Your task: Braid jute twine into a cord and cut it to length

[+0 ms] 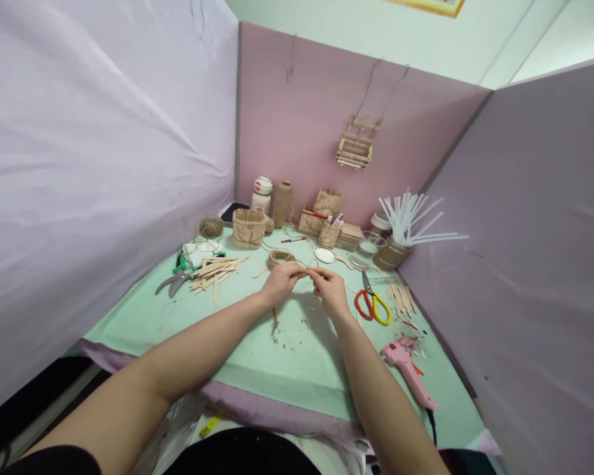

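Twine (308,271) is pinched between fingers of the left hand (282,280) and right hand (330,289).

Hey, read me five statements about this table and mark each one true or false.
1. The left hand and right hand pinch what looks like twine. True.
2. The scissors are in the right hand. False: they lie on the table.
3. The glue gun is pink. True.
4. The white sticks lie flat. False: they stand in a brown container.
5. Both scissors handles are yellow. False: one is red.
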Demonstrator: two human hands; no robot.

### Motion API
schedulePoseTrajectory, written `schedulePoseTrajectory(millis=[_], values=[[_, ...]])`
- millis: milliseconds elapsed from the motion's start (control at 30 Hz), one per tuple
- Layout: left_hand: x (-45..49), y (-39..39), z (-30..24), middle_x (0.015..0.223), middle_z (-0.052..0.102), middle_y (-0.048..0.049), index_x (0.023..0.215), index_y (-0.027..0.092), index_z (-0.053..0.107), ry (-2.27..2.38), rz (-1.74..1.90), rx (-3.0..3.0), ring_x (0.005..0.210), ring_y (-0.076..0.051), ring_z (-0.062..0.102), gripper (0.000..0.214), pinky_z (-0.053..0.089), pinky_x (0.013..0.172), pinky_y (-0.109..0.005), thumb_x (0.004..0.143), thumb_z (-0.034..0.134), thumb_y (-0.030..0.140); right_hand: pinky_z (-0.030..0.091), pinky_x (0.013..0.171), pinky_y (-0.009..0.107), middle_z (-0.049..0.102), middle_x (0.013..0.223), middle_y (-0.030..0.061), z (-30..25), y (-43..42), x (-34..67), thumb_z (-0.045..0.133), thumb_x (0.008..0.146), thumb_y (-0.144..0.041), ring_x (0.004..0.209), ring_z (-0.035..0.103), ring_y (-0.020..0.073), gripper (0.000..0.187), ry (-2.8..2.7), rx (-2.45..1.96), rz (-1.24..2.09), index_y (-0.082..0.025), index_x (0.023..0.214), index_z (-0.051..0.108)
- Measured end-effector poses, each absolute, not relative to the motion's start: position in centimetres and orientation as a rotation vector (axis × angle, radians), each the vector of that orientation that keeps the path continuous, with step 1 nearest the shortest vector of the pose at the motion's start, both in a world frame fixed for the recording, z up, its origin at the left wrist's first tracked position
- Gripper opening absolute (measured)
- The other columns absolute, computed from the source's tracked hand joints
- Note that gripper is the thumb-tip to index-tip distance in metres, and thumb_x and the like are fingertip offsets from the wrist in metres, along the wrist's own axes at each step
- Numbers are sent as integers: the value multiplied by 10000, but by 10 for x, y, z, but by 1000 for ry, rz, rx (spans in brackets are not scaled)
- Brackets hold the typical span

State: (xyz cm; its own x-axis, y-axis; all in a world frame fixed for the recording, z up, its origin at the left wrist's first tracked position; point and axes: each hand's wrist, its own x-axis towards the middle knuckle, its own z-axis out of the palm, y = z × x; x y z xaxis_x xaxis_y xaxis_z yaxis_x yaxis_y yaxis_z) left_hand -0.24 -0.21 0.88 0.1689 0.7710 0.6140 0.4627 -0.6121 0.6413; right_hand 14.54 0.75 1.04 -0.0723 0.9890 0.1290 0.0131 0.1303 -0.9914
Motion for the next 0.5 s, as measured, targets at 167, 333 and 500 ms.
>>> schedulePoseTrajectory(millis=[167, 333, 500], values=[[-1, -2, 8, 732, 632, -36, 808, 154, 684, 1219, 1368, 2149, 702, -129, 541, 146, 411, 657, -235, 808, 543, 196, 345, 435, 218, 577, 630, 13, 9, 8, 146, 624, 661, -427, 487, 415, 91, 315, -1447, -1124, 994, -141, 789, 658], [2, -5, 11, 690, 612, -29, 770, 146, 679, 1296, 1335, 2105, 629, -116, 504, 187, 381, 593, -226, 799, 521, 241, 377, 482, 227, 586, 640, 22, 5, 9, 145, 579, 689, -414, 533, 450, 110, 290, -1506, -1126, 876, -140, 764, 636], [2, -7, 14, 690, 619, -31, 711, 146, 674, 1294, 1351, 2035, 645, -118, 510, 195, 383, 602, -223, 782, 520, 242, 374, 503, 238, 578, 616, 6, 8, 8, 144, 570, 699, -416, 538, 464, 117, 273, -1520, -1119, 880, -152, 744, 624]])
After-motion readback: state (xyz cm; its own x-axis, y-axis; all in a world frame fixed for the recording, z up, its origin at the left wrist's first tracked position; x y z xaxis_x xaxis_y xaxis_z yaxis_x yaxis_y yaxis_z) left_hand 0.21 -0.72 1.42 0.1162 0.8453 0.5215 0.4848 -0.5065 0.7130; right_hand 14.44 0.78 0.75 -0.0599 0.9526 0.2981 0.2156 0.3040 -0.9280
